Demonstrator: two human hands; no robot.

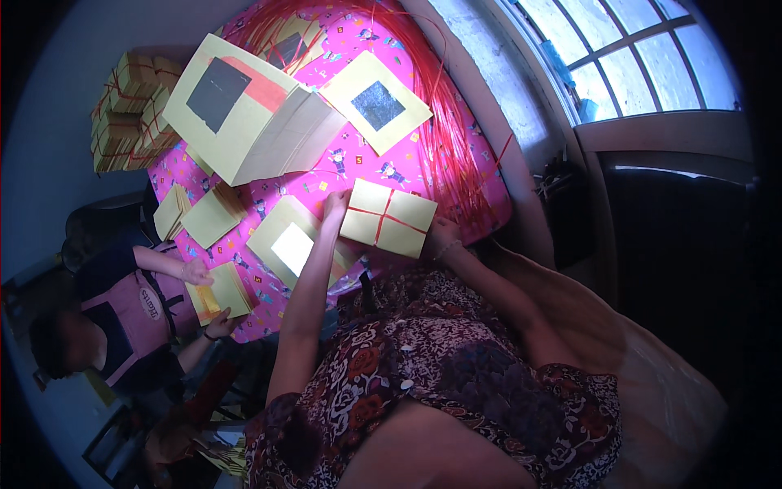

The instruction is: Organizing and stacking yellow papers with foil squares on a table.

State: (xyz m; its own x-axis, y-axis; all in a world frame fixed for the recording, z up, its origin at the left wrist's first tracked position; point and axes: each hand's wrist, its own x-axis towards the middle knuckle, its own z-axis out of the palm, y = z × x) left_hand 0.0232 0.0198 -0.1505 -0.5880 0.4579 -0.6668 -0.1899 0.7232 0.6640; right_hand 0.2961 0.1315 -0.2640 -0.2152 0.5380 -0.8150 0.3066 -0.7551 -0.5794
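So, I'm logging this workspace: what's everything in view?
Tied paper bundle: 1, yellow, red-tied, centre.
Tablecloth: 1, patterned pink, beneath the papers.
Tall paper stack: 1, yellow, dark-squared, upper middle.
Dark-squared flat piles: 2, yellow, top middle.
Pale-squared pile: 1, yellow, left of the tied bundle.
Small paper stacks: about 3, yellow, left.
Other tied bundles: several, yellow, red-tied, upper left.
Plastic strands: many, red, tablecloth's top and right.
Co-worker: 1, pink apron, left.
Window: 1, pale panes, upper right.
Lower-left items: unclear, dark.
Floral shirt: 1, dark multicolour, lower middle.
Left hand: 1, bare, bundle's left edge.
Right hand: 1, bare, bundle's right edge.
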